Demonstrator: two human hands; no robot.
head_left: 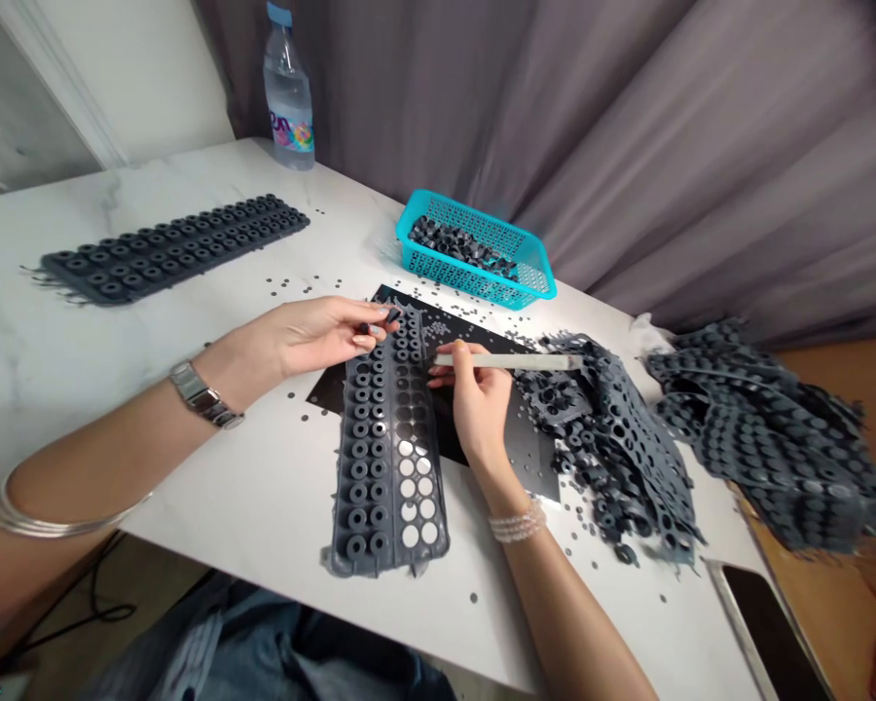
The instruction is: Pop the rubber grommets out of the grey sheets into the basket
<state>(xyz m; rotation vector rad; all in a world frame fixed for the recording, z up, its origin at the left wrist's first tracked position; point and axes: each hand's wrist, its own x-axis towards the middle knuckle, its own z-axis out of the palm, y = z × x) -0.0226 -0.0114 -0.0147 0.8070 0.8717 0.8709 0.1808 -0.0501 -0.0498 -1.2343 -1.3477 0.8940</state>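
A dark grey moulded rubber sheet [388, 487] with rows of ring-shaped parts lies on the table in front of me. Its left rows still hold their rings, while round holes run down the right side, white table showing through the nearer ones. Above its far end, my left hand [328, 331] is closed, pinching a small dark rubber piece [392, 314] between thumb and fingers. My right hand [478, 399] grips a pale, slim stick-like tool [526, 361] at the sheet's right edge. The tool's working tip is hard to make out. A black flat sheet [445, 419] lies partly underneath.
A turquoise basket [474, 288] with small dark parts stands at the back. Another rubber sheet [182, 248] lies left, near a water bottle [290, 107]. Punched sheets and loose rings [613, 428] are heaped right, beside more sheets [766, 438]. A phone [766, 623] lies front right.
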